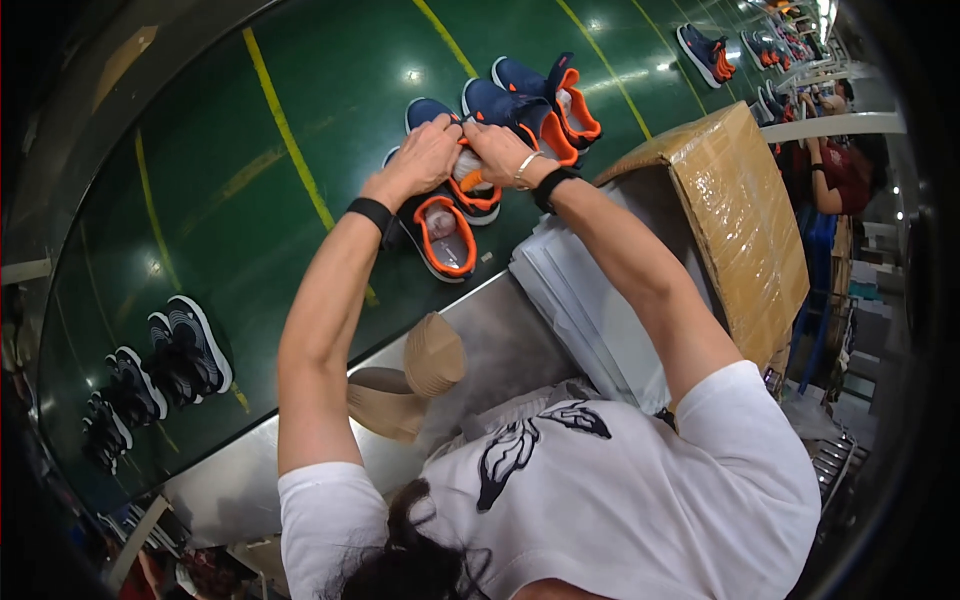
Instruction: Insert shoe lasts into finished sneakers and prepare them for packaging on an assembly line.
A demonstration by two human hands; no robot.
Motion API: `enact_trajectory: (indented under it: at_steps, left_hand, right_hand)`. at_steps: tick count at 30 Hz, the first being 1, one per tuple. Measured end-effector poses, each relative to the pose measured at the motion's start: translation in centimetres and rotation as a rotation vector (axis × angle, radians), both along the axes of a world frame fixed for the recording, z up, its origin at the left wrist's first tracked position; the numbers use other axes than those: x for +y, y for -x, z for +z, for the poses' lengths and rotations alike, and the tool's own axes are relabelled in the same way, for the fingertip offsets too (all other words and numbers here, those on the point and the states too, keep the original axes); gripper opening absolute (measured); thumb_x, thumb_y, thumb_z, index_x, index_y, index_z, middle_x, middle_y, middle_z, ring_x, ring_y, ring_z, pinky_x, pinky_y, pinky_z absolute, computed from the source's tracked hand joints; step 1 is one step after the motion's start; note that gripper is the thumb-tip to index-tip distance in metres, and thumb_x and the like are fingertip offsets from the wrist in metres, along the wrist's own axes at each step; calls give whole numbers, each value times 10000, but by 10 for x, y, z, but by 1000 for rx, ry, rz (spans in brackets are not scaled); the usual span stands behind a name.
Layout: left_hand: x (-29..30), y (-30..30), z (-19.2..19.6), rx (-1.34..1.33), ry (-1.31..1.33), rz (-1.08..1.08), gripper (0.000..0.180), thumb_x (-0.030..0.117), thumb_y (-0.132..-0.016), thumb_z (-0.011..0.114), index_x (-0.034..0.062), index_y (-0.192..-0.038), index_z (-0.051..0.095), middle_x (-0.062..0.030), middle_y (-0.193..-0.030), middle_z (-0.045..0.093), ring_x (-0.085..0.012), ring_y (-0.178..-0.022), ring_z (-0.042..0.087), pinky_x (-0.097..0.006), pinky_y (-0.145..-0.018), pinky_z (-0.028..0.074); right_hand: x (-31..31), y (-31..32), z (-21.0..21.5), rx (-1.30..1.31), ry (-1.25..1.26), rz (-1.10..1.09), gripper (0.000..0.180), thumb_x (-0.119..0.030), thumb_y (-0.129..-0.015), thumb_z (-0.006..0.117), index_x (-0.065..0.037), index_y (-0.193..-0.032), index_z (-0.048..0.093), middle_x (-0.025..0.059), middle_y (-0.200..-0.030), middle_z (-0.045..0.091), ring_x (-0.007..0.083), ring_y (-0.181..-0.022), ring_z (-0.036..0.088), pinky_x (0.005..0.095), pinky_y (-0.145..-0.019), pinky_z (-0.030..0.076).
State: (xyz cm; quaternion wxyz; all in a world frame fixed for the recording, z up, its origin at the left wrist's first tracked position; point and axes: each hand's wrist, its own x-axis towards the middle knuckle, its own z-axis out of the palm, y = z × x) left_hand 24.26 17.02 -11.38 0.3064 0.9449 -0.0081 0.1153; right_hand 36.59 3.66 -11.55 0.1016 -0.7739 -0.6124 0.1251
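Observation:
Both my hands are closed on the upper of a navy sneaker (487, 210) with an orange-lined opening and pale stuffing inside. My left hand (425, 157) grips it near the tongue. My right hand (503, 155) pinches the same area from the other side, fingertips close to the left ones. Most of the upper is hidden under my fingers. Just nearer to me, a second navy sneaker (464, 262) lies with its orange-rimmed opening toward me and crumpled stuffing inside. Right of my hands sit two more navy and orange sneakers, one (495, 102) beside the other (570, 108).
The shoes stand on a green belt (220, 210) with yellow lines. Black-and-grey sneakers (190, 350) stand at the left. Brown shaped paper pieces (435, 355) lie on the metal ledge (500, 320). A pale sheet stack (580, 310) and a taped cardboard box (745, 225) are at right, with a person (845, 175) beyond.

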Motion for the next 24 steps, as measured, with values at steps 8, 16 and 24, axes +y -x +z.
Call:
enact_trajectory:
  at_steps: [8,16,24]
  left_hand:
    - [-17,4,-3,31,-82,-27,132,95,-831,540,-3,-920,535,-172,-959,502,-357,-895,529,-452,-776,452]
    - [-14,-5,35,-162,-27,167,135,102,-808,599,21,-916,599,-159,-904,577,-332,-860,576,-384,-768,461]
    - [-176,-15,208,-811,485,165,263,52,-864,616,-11,-1093,505,-67,-936,573,-145,-851,552,-271,-781,458]
  right_hand:
    - [-1,-6,-12,-155,39,-82,364,-264,-692,726,-15,-926,601,196,-806,646,356,-784,645,435,-674,527]
    - [-12,35,73,-175,-57,-220,197,-219,-719,649,-76,-854,654,113,-860,663,278,-806,663,389,-629,532]
    - [-296,172,165,-218,-781,-38,150,-100,-744,693,-4,-794,589,62,-682,553,181,-548,545,288,-441,423]
